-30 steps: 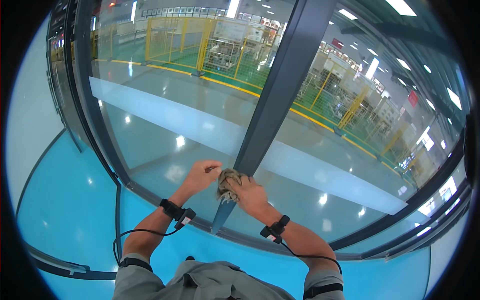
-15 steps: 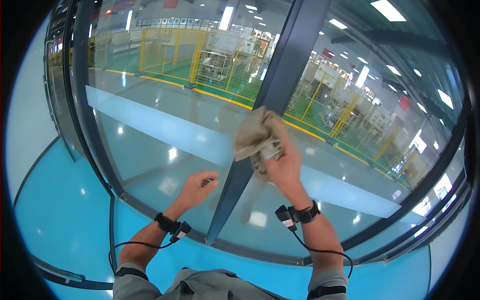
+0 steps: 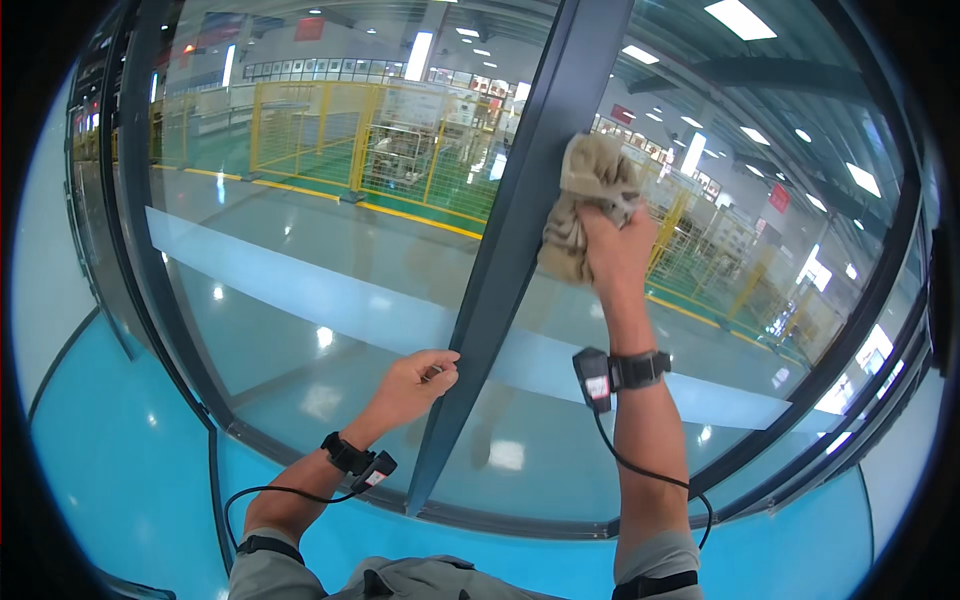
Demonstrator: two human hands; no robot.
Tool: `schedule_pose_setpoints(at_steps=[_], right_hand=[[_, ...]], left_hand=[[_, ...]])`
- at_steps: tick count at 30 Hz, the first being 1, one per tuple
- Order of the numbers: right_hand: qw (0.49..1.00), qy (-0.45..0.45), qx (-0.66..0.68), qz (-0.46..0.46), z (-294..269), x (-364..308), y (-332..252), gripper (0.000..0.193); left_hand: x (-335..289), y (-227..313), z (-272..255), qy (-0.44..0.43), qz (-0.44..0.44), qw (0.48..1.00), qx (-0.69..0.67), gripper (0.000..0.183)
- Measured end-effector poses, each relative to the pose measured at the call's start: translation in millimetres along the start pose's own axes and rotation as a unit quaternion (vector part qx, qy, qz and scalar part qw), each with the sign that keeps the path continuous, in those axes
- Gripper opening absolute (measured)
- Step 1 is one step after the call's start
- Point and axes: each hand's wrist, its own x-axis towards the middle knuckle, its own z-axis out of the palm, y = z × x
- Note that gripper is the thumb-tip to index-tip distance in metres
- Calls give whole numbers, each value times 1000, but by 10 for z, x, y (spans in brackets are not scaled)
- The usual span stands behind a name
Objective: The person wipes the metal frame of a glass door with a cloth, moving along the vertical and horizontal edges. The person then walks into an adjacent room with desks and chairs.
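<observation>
One crumpled cloth (image 3: pixel 595 178), beige-brown with darker smudges; soft woven look, deep folds, bunched at its middle into an irregular lobed shape; it lies just right of the dark grey post (image 3: pixel 530 180), beside the post's upper stretch, in front of the right-hand glass pane (image 3: pixel 560 440); contact between cloth and glass cannot be told for certain.

Post: straight, flat-faced, metal-looking; smooth transparent glass on both sides of it, crossed by a pale translucent band (image 3: pixel 300 280) left and right of it; glossy blue floor (image 3: pixel 130 430) to the left of the post's foot; yellow mesh fence (image 3: pixel 290 130) seen through the glass to the left of the post.

Cloth orientation: long axis runs up and down, roughly parallel to the post; upper end leans slightly right, lower end hangs toward the post's edge.

Grip, right hand (image 3: pixel 622 240): to the right of the post, closed on the cloth's gathered middle; cloth bulges out above and below the hold; part of the fingers hidden by folds.

Grip, left hand (image 3: pixel 415 388): at the left edge of the post's lower part, fingers loosely curled, thumb close to them; cannot tell whether the tips meet, nor whether they touch the post.
</observation>
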Motion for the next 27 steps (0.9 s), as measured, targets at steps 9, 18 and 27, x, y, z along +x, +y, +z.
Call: schedule_pose_setpoints(at_steps=[9,18,27], right_hand=[[978,-145,-134,75,-79,-943,569,64],[897,-309,-133,286,-336,-2006,1183,61],[721,-150,444,511,-418,-2348,1430,59]], left_hand=[[139,-242,116,-49,-6,999,-22,30],[11,-554,68,-42,-28,995,-88,39],[-140,-638,-18,-7,-9,996,-93,57]])
